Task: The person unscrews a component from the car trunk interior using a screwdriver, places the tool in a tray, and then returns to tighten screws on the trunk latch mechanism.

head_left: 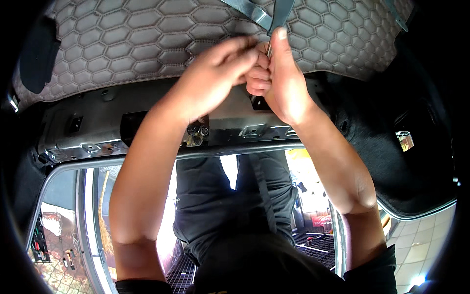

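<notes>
My right hand [281, 78] is closed, thumb up, around the lower end of a grey flat-armed piece [281, 14]. Its two strips meet in a V above the thumb; I cannot make out its exact kind. A thin shiny part shows between the fingers. My left hand [223, 68] is right beside the right one, its fingertips against or just behind the right fingers. Motion smears those fingers, and what they touch is hidden. Under both hands lies a grey-brown quilted mat [152, 39] with a stitched hexagon pattern.
Nearer me runs a black car sill [98, 127] with slots and an exposed latch [196, 133]. A rubber seal [235, 150] edges the opening. Dark trim [416, 108] lines the right side. Another grey strip [396, 17] lies at the far right. My legs stand on a black grid floor [318, 247].
</notes>
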